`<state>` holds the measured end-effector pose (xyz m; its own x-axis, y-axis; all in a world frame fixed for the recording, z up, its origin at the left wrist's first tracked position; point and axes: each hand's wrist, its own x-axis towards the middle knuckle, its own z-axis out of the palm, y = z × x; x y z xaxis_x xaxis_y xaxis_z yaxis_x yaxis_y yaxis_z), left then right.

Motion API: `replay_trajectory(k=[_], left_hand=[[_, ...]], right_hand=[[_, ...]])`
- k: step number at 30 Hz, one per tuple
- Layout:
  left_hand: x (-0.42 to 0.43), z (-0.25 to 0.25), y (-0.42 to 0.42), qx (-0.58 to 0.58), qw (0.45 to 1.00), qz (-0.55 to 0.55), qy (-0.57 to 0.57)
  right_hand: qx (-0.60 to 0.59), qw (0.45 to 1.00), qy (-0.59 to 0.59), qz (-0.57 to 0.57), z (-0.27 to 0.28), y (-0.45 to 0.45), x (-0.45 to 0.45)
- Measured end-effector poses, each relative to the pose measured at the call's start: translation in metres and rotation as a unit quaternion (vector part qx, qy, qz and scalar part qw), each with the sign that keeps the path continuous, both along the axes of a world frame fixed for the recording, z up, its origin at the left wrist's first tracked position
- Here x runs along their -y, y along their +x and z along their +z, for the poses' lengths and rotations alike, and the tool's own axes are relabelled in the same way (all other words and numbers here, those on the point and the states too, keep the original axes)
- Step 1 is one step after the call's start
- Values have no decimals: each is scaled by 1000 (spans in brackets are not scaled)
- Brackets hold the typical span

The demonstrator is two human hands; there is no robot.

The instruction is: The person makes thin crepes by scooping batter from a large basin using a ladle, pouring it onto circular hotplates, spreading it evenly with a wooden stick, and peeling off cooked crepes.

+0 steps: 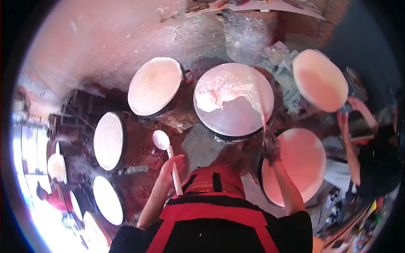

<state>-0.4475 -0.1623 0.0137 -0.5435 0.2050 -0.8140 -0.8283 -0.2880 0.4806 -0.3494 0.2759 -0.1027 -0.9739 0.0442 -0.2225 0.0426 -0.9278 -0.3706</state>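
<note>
My left hand (pixel 171 166) is closed round the pale handle of a ladle (pixel 161 140), whose white-coated bowl points up and away from me. My right hand (pixel 271 148) looks dark, perhaps gloved, and grips a long thin spreader (pixel 260 99) reaching over the central round griddle (pixel 236 120). White batter (pixel 228 86) covers the far part of that griddle; its nearer part is bare grey. Just right of my right hand lies another griddle covered by a pale round sheet (pixel 295 166).
More coated round griddles stand at the left (pixel 108 141), upper left (pixel 155 86) and lower left (pixel 107 200). At the right, a co-worker's hands (pixel 352 107) are by a round pale sheet (pixel 320 80). Another person (pixel 57 198) is at the far left. A whitish bucket (pixel 249 36) stands behind.
</note>
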Motion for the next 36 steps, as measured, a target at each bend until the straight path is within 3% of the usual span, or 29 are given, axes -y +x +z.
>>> replay_trajectory(k=[3,5,8,11,14,16,17,20,21,22,23,25,28,31,32,33,34,36], left_hand=[[12,3,-25,-27,997,-76,23],[25,1,-40,-41,991,-124,-1],[50,-2,-55,-72,980,-186,-15],[82,-12,-60,-81,976,-201,-23],[125,-24,-51,-81,979,-180,-41],[150,-24,-39,-83,983,-151,-55],[160,-13,-32,-85,986,-133,-62],[192,-2,-7,-92,991,-77,-62],[204,-1,1,-68,993,-65,-68],[215,-3,11,-77,996,-27,-28],[226,-9,17,-51,998,-21,-31],[247,-25,29,-39,999,-7,-19],[237,8,31,33,998,-5,-46],[242,-22,29,-29,997,-65,-17],[239,-24,28,-57,995,-82,-17],[236,-31,29,-105,991,-82,15],[223,-13,24,-93,992,-77,35],[207,-11,16,-80,991,-100,24]], right_hand=[[65,963,256,-42,-15,-22,54],[121,898,418,-63,-14,-28,91],[171,713,677,62,40,19,150],[128,576,807,-30,65,59,204],[153,687,686,-184,34,38,264],[84,785,540,-292,-7,-20,304],[108,495,829,-236,13,-63,318],[191,753,596,-205,1,-214,350],[112,851,418,-298,-16,-263,361],[-74,975,34,-206,-48,-306,346],[-70,984,-102,-128,-23,-319,344],[-25,983,-138,-120,-2,-335,347],[94,961,-9,-260,0,-313,367],[187,905,116,-363,-57,-268,382],[210,880,192,-379,-105,-252,377],[227,827,357,-370,-107,-232,377],[256,739,504,-366,-108,-213,376],[300,642,635,-306,-85,-163,357]])
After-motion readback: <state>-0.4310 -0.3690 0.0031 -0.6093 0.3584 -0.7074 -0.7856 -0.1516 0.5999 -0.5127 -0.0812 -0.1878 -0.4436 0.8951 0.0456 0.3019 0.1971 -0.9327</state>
